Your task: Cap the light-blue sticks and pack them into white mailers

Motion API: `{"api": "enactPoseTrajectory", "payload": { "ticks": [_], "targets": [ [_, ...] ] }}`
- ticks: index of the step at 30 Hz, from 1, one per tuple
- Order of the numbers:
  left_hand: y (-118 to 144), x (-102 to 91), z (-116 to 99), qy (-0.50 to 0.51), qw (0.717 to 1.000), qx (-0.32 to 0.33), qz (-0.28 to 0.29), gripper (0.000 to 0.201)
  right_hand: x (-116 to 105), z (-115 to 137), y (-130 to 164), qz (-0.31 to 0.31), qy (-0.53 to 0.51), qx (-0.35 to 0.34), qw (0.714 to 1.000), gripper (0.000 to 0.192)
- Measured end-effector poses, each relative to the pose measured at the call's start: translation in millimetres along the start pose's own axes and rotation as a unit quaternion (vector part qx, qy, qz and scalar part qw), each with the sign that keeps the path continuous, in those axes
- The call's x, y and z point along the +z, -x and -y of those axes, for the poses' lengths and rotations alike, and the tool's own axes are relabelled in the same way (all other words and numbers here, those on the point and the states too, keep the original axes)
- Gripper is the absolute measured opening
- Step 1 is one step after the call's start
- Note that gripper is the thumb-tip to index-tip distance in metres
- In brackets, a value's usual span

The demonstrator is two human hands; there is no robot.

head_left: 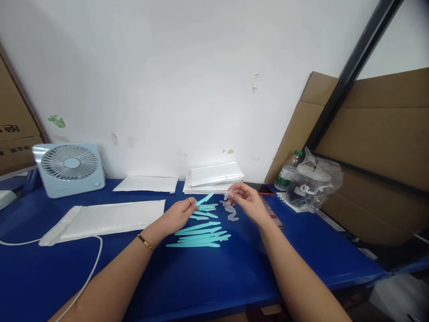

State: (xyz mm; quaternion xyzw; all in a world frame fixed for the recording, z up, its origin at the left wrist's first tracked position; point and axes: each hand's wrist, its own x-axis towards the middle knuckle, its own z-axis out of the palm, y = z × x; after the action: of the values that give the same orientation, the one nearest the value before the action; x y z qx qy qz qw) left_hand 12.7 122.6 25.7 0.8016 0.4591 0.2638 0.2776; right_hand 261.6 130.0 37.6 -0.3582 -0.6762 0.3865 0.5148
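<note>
My left hand (182,213) pinches a turquoise eyebrow razor (205,199), whose tip points up and to the right. In my right hand (247,200) a small clear plastic cap (227,195) is held between thumb and fingers, a short gap from the razor. Several more turquoise razors (197,232) lie in a loose row on the blue table, below and beside my left hand. Under my right hand, several translucent caps (232,214) rest on the table. A bracelet and a ring are on the left arm and hand.
White padded envelopes (117,219) lie at left, with a stack of them (217,174) against the wall. A light blue fan (72,167) stands at far left, its cable (95,264) crossing the table. At right are a bottle (287,172), a bagged cup (311,181) and a phone (266,189).
</note>
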Motion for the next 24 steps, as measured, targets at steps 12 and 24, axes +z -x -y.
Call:
{"api": "enactPoseTrajectory", "payload": {
  "ticks": [12, 24],
  "targets": [
    [4, -2.5, -10, 0.016, 0.997, 0.041, 0.055, 0.055, 17, 2, 3, -0.024, 0.002, -0.043, 0.999, 0.019],
    [1, -0.3, -4, 0.039, 0.998, 0.028, 0.041, 0.055, 10, -4, 0, -0.041, -0.086, 0.043, 0.995, 0.020]
  ]
}}
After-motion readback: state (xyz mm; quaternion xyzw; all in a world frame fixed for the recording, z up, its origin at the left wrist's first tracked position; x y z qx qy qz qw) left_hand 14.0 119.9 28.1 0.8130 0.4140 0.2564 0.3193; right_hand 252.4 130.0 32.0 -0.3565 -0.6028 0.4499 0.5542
